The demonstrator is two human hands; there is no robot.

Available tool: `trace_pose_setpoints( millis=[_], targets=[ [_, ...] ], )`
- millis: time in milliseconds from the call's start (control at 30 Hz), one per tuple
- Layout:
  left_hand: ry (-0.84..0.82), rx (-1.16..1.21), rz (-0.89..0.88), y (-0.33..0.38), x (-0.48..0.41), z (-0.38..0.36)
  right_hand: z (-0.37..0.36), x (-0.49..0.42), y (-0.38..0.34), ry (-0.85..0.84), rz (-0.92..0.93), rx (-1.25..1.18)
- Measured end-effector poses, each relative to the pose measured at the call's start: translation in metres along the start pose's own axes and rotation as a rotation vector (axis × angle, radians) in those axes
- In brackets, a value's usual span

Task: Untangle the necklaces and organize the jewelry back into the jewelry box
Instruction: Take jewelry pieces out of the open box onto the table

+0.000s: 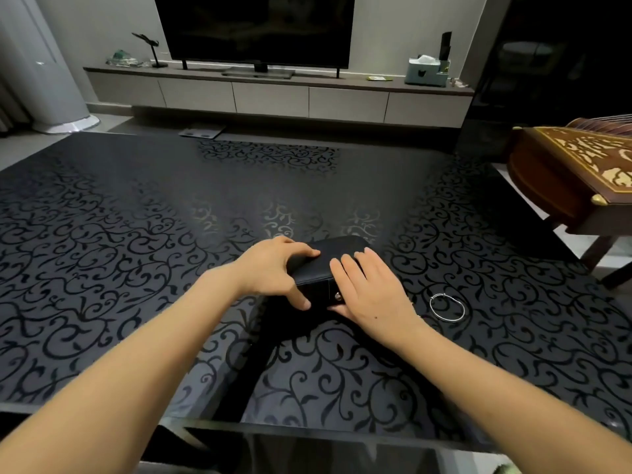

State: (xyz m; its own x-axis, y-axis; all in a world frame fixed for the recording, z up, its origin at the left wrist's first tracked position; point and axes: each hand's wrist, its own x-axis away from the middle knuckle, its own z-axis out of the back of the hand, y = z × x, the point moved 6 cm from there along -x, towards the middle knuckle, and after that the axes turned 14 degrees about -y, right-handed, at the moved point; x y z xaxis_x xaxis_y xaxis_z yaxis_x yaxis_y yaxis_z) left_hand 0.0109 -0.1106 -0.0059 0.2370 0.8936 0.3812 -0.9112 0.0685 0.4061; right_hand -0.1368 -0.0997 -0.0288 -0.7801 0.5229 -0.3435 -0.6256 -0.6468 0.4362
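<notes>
Holds a small black rectangular leather-look jewelry box (333,248), lid down, on a glossy black table with a scroll pattern (136,234). With the left hand (270,268), grips the box's left end: fingers (301,251) curled over the top edge, thumb (301,302) pressed low against the front face. With the right hand (369,289), covers the right part of the lid: fingers (352,265) straight and close together, flat on top, thumb tucked at the bottom of the front face.

Between the two thumbs, on the front face, a round silver snap (338,296). Between the two sets of fingertips, a bare strip of lid. To the right of the right hand's fingers, apart from the box and flat on the table, a thin silver bangle (441,295).

Well beyond the fingertips, against the far wall, a large dark television (253,25) on a long low pale cabinet (270,97), with a pale green tissue box (424,73) at its right end. Far off to the right of the fingers, a carved brown wooden instrument with light inlay (564,165).
</notes>
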Motion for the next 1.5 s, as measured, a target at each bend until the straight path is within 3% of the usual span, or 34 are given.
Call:
trace_pose_setpoints(
  millis=[233,367,567,667,867,1000,1200,1333,1500],
  targets=[
    [-0.219,0.367,-0.064,-0.019,-0.012,0.003,0.012,-0.017,0.008,0.041,0.232,-0.090],
    [-0.259,0.357,-0.053,-0.023,-0.017,0.008,0.016,-0.028,0.012,0.024,0.284,-0.131],
    [-0.262,0.384,-0.045,-0.027,-0.018,0.009,0.007,-0.024,0.003,0.067,0.343,0.240],
    [-0.266,0.389,-0.046,-0.027,-0.019,0.013,0.008,-0.025,0.004,0.157,0.299,0.266],
    [-0.233,0.370,-0.041,-0.026,-0.013,0.010,0.013,-0.028,0.001,0.223,0.352,0.059],
    [-0.098,0.069,-0.045,-0.013,0.007,-0.009,0.029,-0.006,-0.007,0.184,0.359,-0.182],
    [-0.091,0.103,-0.171,0.005,0.047,-0.023,0.071,0.009,-0.003,0.147,0.250,-0.384],
    [-0.203,0.523,-0.251,0.011,0.055,-0.007,0.099,-0.017,0.030,0.112,0.065,-0.536],
    [0.027,0.959,-0.163,-0.009,0.042,-0.008,0.059,-0.055,0.059,-0.156,-0.296,-0.970]
  ],
)
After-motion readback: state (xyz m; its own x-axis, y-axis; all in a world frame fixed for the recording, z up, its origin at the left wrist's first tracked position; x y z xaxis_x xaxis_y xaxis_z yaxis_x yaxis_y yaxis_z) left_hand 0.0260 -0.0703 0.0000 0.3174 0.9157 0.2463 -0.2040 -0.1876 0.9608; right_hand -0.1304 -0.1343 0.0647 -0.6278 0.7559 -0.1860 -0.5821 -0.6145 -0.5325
